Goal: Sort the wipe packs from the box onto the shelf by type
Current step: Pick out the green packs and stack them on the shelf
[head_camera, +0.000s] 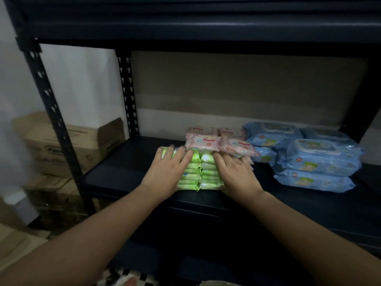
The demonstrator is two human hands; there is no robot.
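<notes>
Two side-by-side stacks of green wipe packs (201, 174) stand on the dark shelf (127, 174), near its front edge. My left hand (168, 168) presses on the left side and top of the stacks, and my right hand (237, 172) presses on the right side. Directly behind the green packs lie pink wipe packs (216, 141) in small stacks. To the right sit larger blue wipe packs (315, 159), stacked in several piles. The box the packs come from is not clearly in view.
A black perforated upright (51, 104) frames the shelf's left side, another (128, 96) stands at the back. Cardboard boxes (61, 145) are stacked on the floor to the left. An upper shelf (195, 27) hangs overhead. The shelf's left part is bare.
</notes>
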